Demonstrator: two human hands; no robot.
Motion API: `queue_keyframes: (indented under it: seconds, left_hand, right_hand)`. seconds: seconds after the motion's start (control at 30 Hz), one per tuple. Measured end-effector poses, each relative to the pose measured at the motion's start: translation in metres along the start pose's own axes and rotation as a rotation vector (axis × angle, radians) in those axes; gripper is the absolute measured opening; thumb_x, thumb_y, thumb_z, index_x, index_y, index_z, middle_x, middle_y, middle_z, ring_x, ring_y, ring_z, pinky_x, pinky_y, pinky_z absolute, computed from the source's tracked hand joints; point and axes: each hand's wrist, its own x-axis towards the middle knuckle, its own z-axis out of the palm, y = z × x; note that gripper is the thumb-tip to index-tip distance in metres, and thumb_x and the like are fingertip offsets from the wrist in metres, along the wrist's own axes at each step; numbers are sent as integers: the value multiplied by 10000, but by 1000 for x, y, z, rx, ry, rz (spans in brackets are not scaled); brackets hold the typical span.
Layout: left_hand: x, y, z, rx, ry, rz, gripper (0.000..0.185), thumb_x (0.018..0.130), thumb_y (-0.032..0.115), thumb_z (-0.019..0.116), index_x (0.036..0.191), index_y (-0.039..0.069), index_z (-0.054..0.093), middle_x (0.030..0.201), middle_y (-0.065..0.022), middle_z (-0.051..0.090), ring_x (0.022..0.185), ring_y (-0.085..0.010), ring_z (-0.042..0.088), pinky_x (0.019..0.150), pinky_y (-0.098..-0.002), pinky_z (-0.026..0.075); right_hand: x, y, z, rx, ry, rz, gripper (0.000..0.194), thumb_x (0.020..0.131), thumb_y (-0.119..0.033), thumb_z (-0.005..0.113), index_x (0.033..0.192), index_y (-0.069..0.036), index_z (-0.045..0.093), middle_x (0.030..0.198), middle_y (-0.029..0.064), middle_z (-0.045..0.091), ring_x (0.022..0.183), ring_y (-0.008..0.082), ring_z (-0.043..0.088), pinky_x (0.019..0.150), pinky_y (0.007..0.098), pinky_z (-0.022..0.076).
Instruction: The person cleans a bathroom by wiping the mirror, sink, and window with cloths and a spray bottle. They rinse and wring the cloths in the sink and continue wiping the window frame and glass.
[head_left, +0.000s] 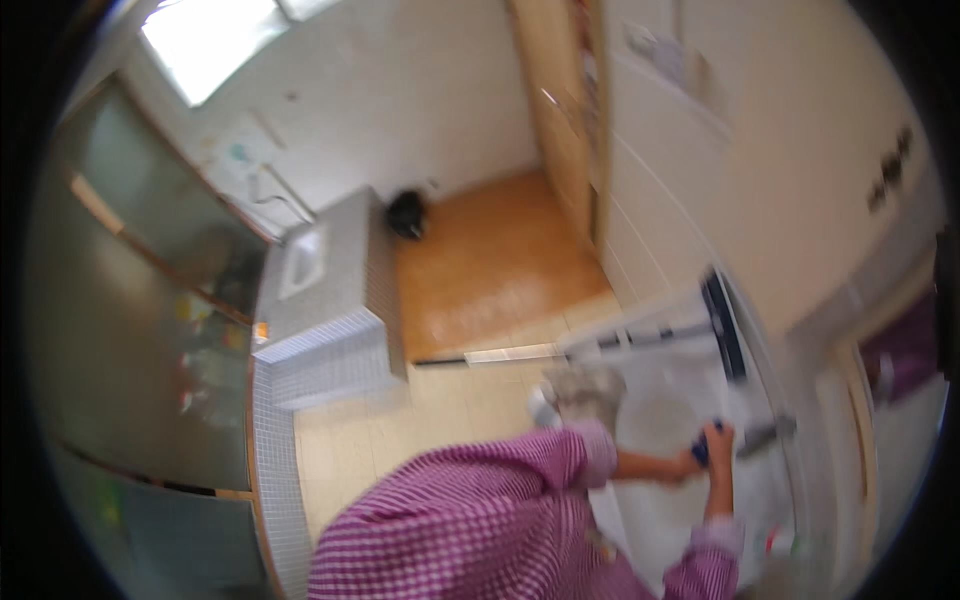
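Note:
Both sleeves are purple and white checked. My left hand (684, 466), blurred, meets the lower end of a small dark blue object (700, 451) and seems to grip it. Around its upper part is my right hand (719, 441), the fingers closed on it. What the object is, the blur does not settle. Both hands are above a white tub or basin (660, 517). Just right of them a grey metal fitting (765, 435), perhaps a tap, juts from the rim. Beyond the hands a wide dark head on a pole (724, 326), squeegee-like, leans at the tub's far side.
A greyish bundle (592, 390) and a white rounded thing (541, 407) are beside the tub. A red, white and green item (780, 540) lies on the near rim. Farther off are a tiled ledge with a sink (304, 261), a black bag-like thing (406, 214) and an orange-brown floor (495, 262).

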Motion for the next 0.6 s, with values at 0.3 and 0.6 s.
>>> queue_keyframes:
  seconds: [0.3, 0.6]
  left_hand:
    - [-48, 9, -3, -170, 113, -92, 197, 771, 159, 759, 814, 58, 596, 646, -39, 569, 430, -129, 500, 352, -304, 338]
    - [-149, 110, 5, -1113, -706, -693, 248, 916, 161, 693, 1015, 48, 496, 856, -20, 516, 572, -77, 422, 375, -192, 253]
  right_hand:
    - [-36, 0, -14, 548, -308, 109, 394, 984, -356, 639, 1216, -38, 649, 1088, 73, 698, 990, 223, 662, 872, 397, 528]
    - [-108, -115, -91, 1531, -552, -189, 351, 969, -416, 631, 1071, -90, 548, 1243, 218, 564, 1019, 306, 656, 772, 409, 604]
